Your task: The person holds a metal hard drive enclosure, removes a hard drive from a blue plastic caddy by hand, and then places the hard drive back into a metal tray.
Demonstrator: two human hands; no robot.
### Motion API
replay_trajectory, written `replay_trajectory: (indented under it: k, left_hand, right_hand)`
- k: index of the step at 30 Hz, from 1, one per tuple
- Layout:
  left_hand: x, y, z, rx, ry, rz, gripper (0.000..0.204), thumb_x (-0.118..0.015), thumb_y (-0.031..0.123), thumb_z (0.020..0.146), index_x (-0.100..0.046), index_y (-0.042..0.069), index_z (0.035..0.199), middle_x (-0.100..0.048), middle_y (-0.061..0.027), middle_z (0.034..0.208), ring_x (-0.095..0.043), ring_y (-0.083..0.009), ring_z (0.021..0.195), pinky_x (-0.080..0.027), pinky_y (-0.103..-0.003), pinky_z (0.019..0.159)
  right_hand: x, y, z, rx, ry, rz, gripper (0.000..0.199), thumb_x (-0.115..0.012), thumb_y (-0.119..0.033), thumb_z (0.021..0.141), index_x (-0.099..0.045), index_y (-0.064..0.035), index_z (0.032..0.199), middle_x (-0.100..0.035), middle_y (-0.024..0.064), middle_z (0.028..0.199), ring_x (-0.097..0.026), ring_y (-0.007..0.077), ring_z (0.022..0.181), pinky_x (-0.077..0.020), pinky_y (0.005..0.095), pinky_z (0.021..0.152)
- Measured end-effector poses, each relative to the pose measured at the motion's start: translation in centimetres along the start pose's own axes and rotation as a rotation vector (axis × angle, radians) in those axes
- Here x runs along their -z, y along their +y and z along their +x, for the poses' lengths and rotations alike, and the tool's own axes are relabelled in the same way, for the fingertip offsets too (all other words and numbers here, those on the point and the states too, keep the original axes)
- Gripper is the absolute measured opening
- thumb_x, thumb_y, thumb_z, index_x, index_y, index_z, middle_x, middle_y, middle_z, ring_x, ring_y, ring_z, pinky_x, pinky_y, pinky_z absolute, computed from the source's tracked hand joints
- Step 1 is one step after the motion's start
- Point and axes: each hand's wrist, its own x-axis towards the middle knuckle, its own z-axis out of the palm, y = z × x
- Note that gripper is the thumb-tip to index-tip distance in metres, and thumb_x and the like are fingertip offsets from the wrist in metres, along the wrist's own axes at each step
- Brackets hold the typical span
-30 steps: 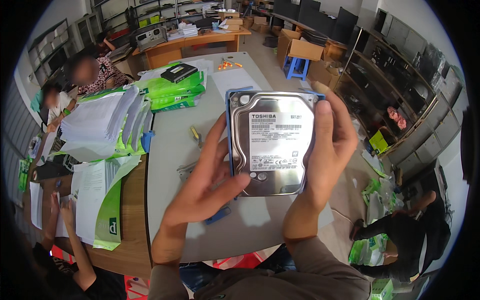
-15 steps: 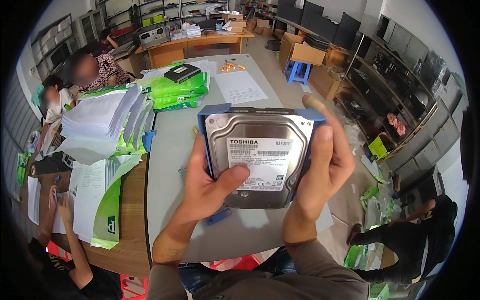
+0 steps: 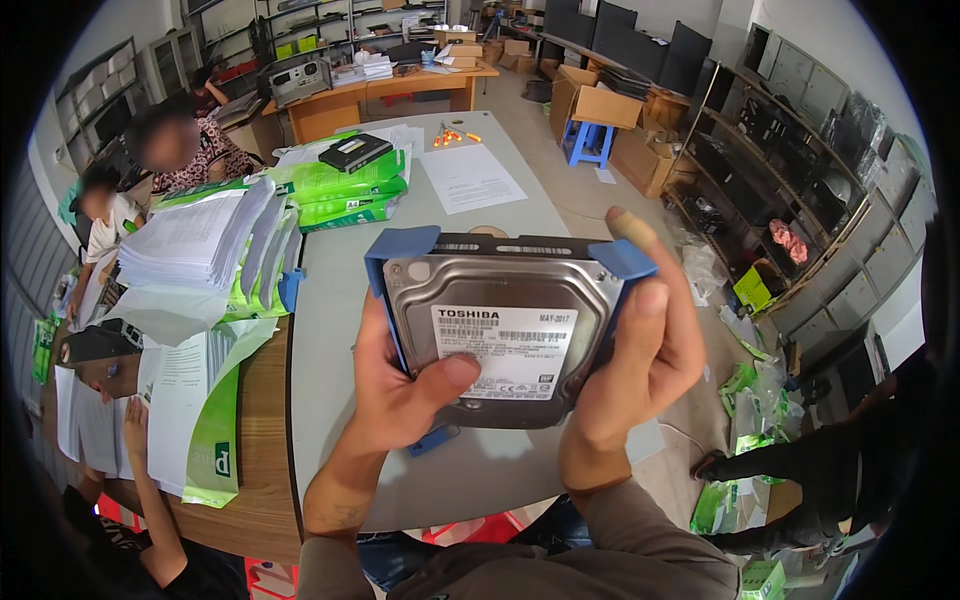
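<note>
Left hand (image 3: 398, 398) gripping, thumb (image 3: 456, 375) inward, right hand (image 3: 648, 352) gripping

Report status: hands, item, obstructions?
Left hand gripping hard drive; right hand holding blue bracket at drive's right side. Drive above table, label up. Obstruction: left thumb over part of label.

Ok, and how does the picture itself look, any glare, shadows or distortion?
All in the head view: a pale metallic sheen on the hard disk drive; a soft shadow on the grey tabletop below it; that tabletop's near edge bowing outward; black closing in at the corners.
</note>
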Motion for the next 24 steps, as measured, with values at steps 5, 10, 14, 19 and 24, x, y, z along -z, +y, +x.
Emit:
replay_trajectory:
  k: [5,10,14,19,24]
  left_hand:
    - [-0.1,-0.2,-0.5,-0.025,0.049,-0.021,0.075,-0.076,0.014,0.083,-0.030,-0.003,0.139,-0.056,-0.0138,0.126,-0.057,-0.0188,0.114,-0.046,-0.033,0.097]
    - [-0.4,-0.1,-0.7,-0.019,0.068,-0.031,0.077,-0.077,0.015,0.082,-0.029,-0.003,0.139,-0.056,-0.0134,0.125,-0.057,-0.0187,0.114,-0.046,-0.033,0.097]
    - [-0.4,-0.3,-0.8,-0.028,0.080,-0.020,0.075,-0.077,0.020,0.083,-0.031,-0.003,0.137,-0.057,-0.0127,0.122,-0.057,-0.0179,0.112,-0.047,-0.032,0.095]
    - [0.8,-1.3,-0.8,0.026,0.062,-0.031,0.077,-0.079,0.036,0.081,-0.036,-0.002,0.132,-0.059,-0.0111,0.120,-0.058,-0.0160,0.107,-0.047,-0.031,0.091]
    - [2.0,-2.8,-0.9,0.082,0.023,-0.107,0.084,-0.080,0.049,0.076,-0.038,-0.002,0.130,-0.059,-0.0095,0.119,-0.059,-0.0164,0.106,-0.047,-0.030,0.092]
  right_hand:
    - [0.0,-0.5,-0.2,0.009,-0.002,-0.031,0.045,-0.044,-0.026,0.101,-0.059,0.0130,0.116,-0.064,0.0223,0.116,-0.062,0.0179,0.097,-0.0465,0.0288,0.088]
    - [0.2,-0.2,-0.3,0.060,-0.005,-0.016,0.045,-0.043,-0.026,0.101,-0.058,0.0137,0.117,-0.064,0.0234,0.116,-0.063,0.0185,0.096,-0.0476,0.0286,0.087]
    - [0.6,-0.3,-0.3,0.047,-0.032,0.169,0.047,-0.055,-0.024,0.096,-0.053,0.0156,0.121,-0.065,0.0256,0.113,-0.066,0.0213,0.094,-0.0491,0.0305,0.086]
    - [1.5,-1.4,-0.7,0.011,-0.144,0.275,0.056,-0.076,-0.008,0.079,-0.051,0.0164,0.123,-0.067,0.0274,0.108,-0.069,0.0243,0.093,-0.0498,0.0342,0.090]
    - [0.9,-2.1,-0.9,0.153,-0.142,0.144,0.060,-0.088,0.000,0.061,-0.059,0.0098,0.113,-0.070,0.0221,0.100,-0.072,0.0236,0.081,-0.0552,0.0307,0.074]
